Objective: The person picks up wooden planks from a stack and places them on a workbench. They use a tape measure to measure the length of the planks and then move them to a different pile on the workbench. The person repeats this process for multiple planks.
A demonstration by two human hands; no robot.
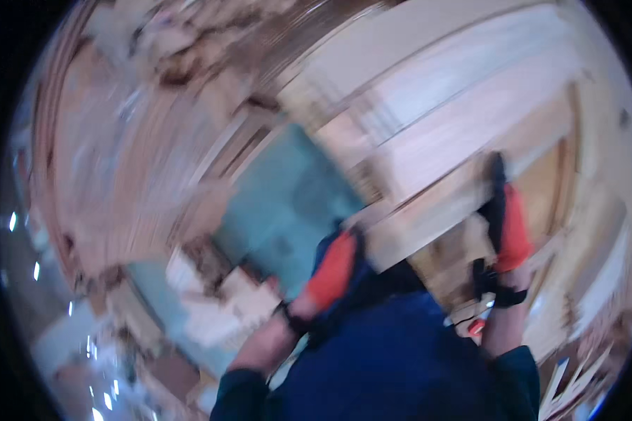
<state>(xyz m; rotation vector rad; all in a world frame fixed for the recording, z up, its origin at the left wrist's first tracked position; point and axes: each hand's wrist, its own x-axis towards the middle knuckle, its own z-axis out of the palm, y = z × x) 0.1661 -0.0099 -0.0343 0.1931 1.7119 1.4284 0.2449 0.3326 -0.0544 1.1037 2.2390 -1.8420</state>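
Strong motion blur smears the whole view. My left hand [337, 266], in an orange and dark glove with a dark band at the wrist, is just left of my dark blue clothing [386, 351]. It is closest to the near right side of a teal green surface [281, 203]; whether it touches anything is unclear. To the right, my right hand [507, 221] wears a matching glove and a black wrist strap [502, 291]. It appears over or beside the edge of a long pale board [428, 217]. The fingers of both hands are too smeared to read.
Large pale panels [470, 119] lie at the upper right. Brown sheets or boards [147, 147] fill the left. Pale pieces [235, 309] sit by my left forearm, and thin strips [572, 382] are at the lower right. Blurred clutter [182, 42] spreads along the far left.
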